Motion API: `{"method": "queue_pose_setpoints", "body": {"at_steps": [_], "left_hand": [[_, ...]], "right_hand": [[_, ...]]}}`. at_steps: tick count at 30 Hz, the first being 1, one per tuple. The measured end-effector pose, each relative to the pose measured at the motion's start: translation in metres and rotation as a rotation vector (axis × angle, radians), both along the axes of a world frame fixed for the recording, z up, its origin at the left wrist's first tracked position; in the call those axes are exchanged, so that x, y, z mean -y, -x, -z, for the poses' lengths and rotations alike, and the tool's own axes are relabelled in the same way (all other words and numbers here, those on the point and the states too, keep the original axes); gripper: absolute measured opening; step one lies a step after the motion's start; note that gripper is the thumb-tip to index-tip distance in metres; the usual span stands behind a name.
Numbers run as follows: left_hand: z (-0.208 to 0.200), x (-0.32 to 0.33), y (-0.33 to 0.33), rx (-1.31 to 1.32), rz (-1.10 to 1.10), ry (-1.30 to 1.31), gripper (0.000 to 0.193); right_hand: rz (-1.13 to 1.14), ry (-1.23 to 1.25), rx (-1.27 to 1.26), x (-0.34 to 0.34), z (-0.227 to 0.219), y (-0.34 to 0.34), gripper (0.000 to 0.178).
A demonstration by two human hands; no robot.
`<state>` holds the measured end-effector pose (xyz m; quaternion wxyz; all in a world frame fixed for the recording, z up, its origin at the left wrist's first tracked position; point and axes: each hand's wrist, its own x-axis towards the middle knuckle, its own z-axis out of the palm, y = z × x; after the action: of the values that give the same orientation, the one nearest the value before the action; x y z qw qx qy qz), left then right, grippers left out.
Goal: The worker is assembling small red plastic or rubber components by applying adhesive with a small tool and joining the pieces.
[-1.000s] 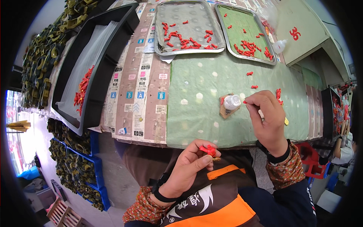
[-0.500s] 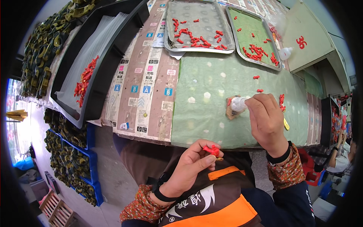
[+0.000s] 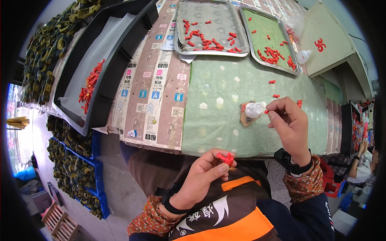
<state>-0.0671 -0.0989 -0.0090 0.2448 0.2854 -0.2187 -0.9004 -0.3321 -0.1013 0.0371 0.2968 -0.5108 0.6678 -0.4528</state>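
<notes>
My left hand [image 3: 197,180] is closed around a small red plastic figure [image 3: 226,159], pinched between thumb and fingers in front of my apron. A gold-coloured bit shows below the figure. Over the green mat [image 3: 217,132], my right hand [image 3: 292,128] pinches a tiny red piece [image 3: 266,112] between thumb and forefinger. That piece is just right of a small clear-white bottle [image 3: 255,109]; whether they touch I cannot tell. Beneath the bottle is a brown ridged pad [image 3: 245,119]. Loose red pieces [image 3: 276,96] lie beyond my right hand.
Two metal trays [image 3: 213,53] with red pieces stand at the far side. At left is a black bin [image 3: 86,128] holding more red parts. A white cabinet [image 3: 331,38] stands at far right, near a squeeze bottle [image 3: 303,56]. Blue crates [image 3: 98,172] sit lower left.
My right hand has turned and drawn slightly right from the bottle's top, and a tiny red piece now shows at its fingertips. My left hand has tilted the red figure slightly.
</notes>
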Motion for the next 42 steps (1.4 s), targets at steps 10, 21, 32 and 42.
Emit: {"method": "queue_pose_setpoints", "body": {"at_steps": [10,21,32,42], "left_hand": [[0.001,-0.003,0.002,-0.035,-0.045,-0.05,0.019],[0.0,-0.006,0.004,-0.019,-0.071,-0.039,0.019],[0.003,-0.01,0.004,-0.016,-0.122,-0.067,0.025],[0.01,-0.015,0.005,-0.067,-0.157,-0.041,0.022]], "right_hand": [[0.002,-0.196,0.398,-0.002,-0.008,0.009,0.009],[-0.07,0.281,-0.638,0.001,0.005,-0.002,0.02],[-0.107,0.361,-0.809,-0.002,0.006,-0.007,0.022],[-0.246,0.147,-0.098,-0.035,-0.009,-0.033,0.019]]}}
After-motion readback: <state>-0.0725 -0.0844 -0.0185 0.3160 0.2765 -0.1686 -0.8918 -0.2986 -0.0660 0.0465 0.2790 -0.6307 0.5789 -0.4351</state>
